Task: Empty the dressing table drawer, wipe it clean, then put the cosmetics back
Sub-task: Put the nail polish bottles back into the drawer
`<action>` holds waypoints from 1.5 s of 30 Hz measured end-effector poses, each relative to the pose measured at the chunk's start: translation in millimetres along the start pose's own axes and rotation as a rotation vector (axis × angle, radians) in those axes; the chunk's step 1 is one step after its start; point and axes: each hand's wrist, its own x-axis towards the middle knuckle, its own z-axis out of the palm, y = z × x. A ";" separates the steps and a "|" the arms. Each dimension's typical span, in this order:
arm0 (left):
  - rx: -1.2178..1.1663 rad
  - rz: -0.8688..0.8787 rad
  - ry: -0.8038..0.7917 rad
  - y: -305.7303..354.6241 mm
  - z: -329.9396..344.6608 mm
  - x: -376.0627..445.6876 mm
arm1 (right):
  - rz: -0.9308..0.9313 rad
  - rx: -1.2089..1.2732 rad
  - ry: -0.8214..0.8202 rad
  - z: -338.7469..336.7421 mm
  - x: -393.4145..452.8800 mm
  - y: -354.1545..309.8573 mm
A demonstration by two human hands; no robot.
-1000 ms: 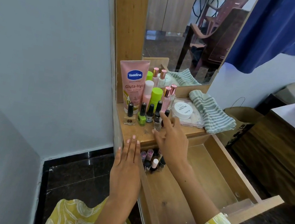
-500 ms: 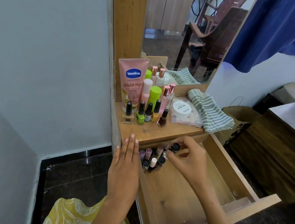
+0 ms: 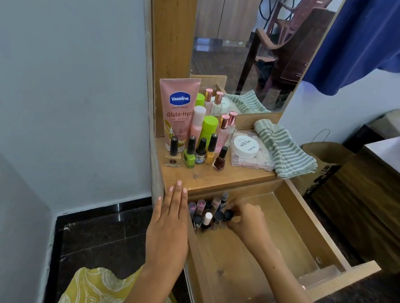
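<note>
Five polish bottles (image 3: 195,152) line the tabletop (image 3: 226,178) beside a striped cloth (image 3: 284,150).

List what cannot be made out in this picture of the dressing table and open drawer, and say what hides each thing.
- Head view: the grip on the black-capped bottle; the right hand covers its body.
- Small bottles in the drawer: labels too small, partly shadowed.
- Drawer front: cut off by the right forearm.
- Vaseline tube: base hidden behind nail polishes.

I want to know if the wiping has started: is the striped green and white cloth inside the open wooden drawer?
No, the striped green and white cloth lies folded on the dressing table top, beside the mirror, not in the open wooden drawer.
</note>
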 end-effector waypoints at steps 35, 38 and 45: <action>-0.057 0.016 0.000 -4.4 -1.5 2.3 | 0.230 0.303 0.271 -18.4 -11.4 8.5; -0.047 0.017 -0.001 -4.3 -1.8 2.1 | 0.320 0.239 0.107 -11.0 -4.8 13.6; -0.041 0.019 0.007 -4.7 -1.0 1.8 | 0.281 0.154 0.010 5.1 4.0 7.1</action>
